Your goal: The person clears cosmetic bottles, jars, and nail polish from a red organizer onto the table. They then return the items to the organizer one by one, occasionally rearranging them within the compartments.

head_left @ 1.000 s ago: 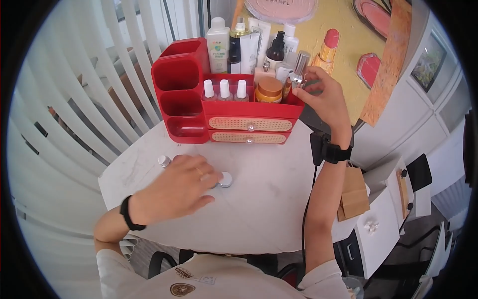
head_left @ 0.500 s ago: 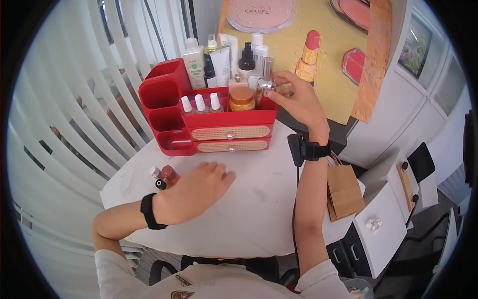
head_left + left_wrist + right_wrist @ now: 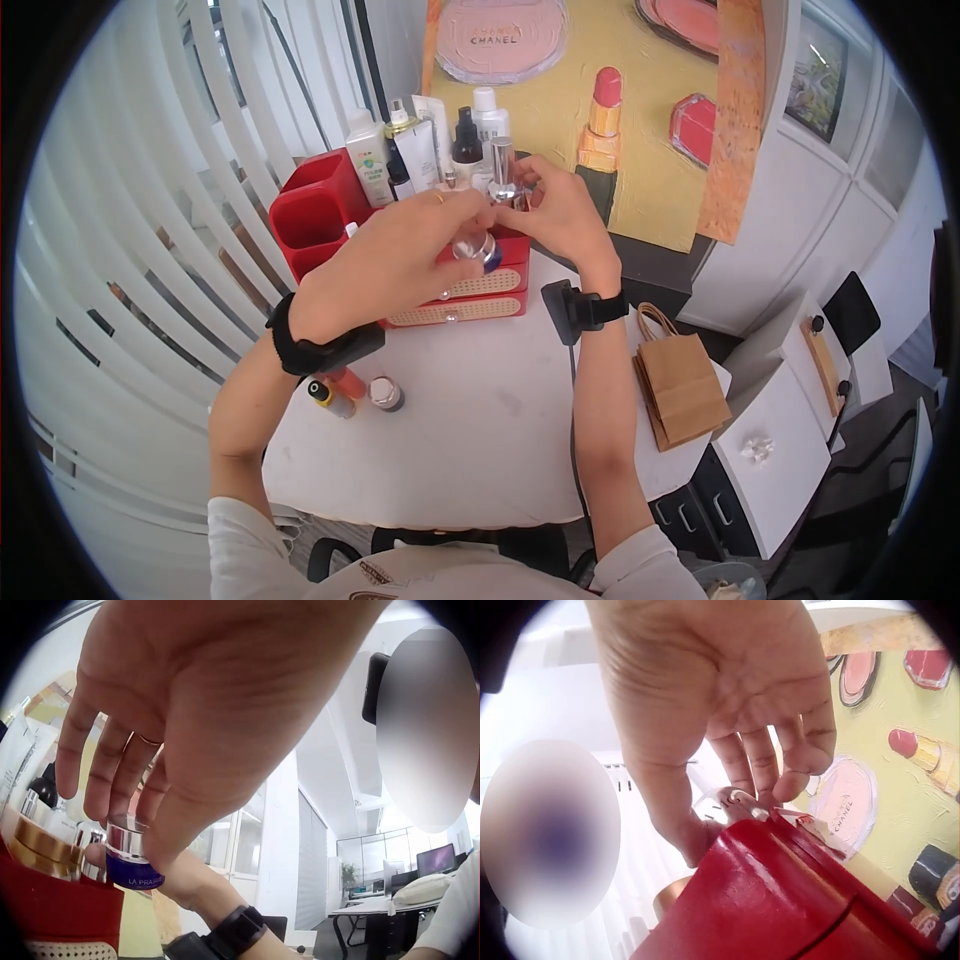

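My left hand (image 3: 385, 255) pinches a small blue jar with a silver lid (image 3: 131, 862) between thumb and fingers. "LA PRAIRIE" is lettered on its blue base. It hangs in front of the right part of the red organizer (image 3: 515, 252). At that organizer's right end my right hand (image 3: 562, 222) holds a silver-capped bottle (image 3: 502, 165), thumb on one side and fingers on the other. The bottle's lower part is behind the organizer's red wall in the right wrist view. An amber jar with a gold lid (image 3: 49, 844) sits in the organizer, hidden by my left hand in the head view.
On the white table (image 3: 480, 430) stand a yellow bottle with a black cap (image 3: 333, 400), a red bottle (image 3: 347, 381) and a jar with a pale lid (image 3: 385, 392). Several lotion bottles and tubes (image 3: 418, 150) rise at the back. A paper bag (image 3: 682, 390) lies at the right.
My left hand has risen from the tabletop to the organizer's front and now holds the blue jar. The right hand stays at the silver-capped bottle. The head view has shifted.
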Tool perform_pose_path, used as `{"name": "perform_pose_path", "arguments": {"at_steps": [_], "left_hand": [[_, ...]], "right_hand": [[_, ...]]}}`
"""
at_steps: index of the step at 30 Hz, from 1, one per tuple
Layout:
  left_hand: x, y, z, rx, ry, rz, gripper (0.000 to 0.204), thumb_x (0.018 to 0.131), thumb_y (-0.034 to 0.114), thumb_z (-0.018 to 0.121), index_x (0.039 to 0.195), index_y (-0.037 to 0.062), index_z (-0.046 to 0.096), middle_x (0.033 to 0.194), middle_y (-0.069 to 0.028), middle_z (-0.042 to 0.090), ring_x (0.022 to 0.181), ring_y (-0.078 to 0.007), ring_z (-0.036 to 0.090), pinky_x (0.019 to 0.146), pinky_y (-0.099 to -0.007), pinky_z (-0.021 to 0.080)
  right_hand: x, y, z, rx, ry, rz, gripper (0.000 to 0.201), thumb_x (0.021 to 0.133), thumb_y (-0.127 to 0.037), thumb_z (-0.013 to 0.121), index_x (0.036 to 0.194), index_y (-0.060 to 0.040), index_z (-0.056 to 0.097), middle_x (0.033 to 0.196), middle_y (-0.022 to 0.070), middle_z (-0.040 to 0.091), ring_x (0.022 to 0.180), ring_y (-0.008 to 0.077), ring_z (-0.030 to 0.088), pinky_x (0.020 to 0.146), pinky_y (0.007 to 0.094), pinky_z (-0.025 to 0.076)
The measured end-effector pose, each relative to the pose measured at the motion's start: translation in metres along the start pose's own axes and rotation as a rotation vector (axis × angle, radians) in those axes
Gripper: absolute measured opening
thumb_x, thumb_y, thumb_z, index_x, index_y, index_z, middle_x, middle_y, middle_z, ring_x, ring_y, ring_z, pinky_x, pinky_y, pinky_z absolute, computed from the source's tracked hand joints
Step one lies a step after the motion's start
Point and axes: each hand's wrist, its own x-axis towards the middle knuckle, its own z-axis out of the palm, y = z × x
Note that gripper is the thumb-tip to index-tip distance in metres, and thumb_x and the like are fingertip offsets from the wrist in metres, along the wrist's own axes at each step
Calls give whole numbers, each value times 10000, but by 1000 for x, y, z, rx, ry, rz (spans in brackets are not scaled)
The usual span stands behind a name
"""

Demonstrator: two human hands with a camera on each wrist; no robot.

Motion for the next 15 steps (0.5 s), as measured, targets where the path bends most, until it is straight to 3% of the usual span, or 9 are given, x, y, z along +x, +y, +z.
{"name": "perform_pose_path", "arguments": {"at_steps": [3,6,8,9,11,15], "left_hand": [[-7,4,4,-116,31,35,439,810,90,736,1186,42,514,962,-118,619,917,-287,620,816,-397,505],[-16,10,-2,-130,-73,-57,413,812,102,739,1169,33,543,971,-113,623,925,-269,620,823,-388,499],[-28,12,-3,-116,-259,45,369,819,104,731,1145,35,572,998,-106,621,922,-253,627,805,-386,507],[-36,14,2,-116,-260,35,369,819,104,731,1145,35,572,998,-106,621,922,-253,627,805,-386,507],[-63,20,23,-235,-486,-11,317,830,91,710,1115,40,580,991,-108,603,908,-262,627,784,-397,512],[-119,12,87,-30,-523,31,269,830,79,701,1067,46,576,984,-113,576,921,-289,625,769,-409,513]], "right_hand": [[0,2,-2,22,-59,47,511,712,-263,828,1101,10,640,891,175,697,768,290,672,725,362,529],[-2,2,0,16,-27,5,511,722,-250,824,1121,10,639,917,182,700,782,305,671,736,371,528],[-3,1,1,-2,-12,-4,514,722,-245,828,1126,9,638,935,188,701,802,316,675,743,376,528],[-3,0,2,-26,13,-14,516,723,-240,832,1131,9,638,954,194,702,823,327,678,750,381,529],[-3,-6,4,-58,12,-2,518,722,-227,836,1136,11,636,983,205,702,859,343,683,763,394,530],[-4,-12,2,-83,2,40,507,729,-224,828,1134,11,634,948,203,697,855,342,679,775,396,528]]}}
